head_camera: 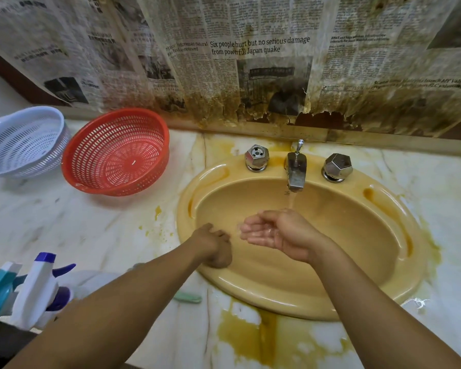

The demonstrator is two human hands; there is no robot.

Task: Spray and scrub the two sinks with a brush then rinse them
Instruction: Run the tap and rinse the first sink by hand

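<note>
Stained marble table [104, 230] is carrying the yellow sink [304, 302] at centre right, with its tap [296, 171] running water into the right grip [272, 233], cupped apart, while the left grip [216, 249] is resting curled together on the left rim.

Light falls soft and fairly bright from above me, even across the white marble counter [64, 222]. White streaks of glare sit on the wet rim of the glossy yellow oval ceramic sink [285, 299] and on the chrome tap spout [296, 169]. My right hand [272, 233] has a wet sheen. The red perforated plastic basket [117, 153] casts a faint shadow. Toward the edges the lens bends the newspaper sheets on the wall [250, 49] and smears their print. The white and purple spray bottle [37, 288] is blurred.
</note>
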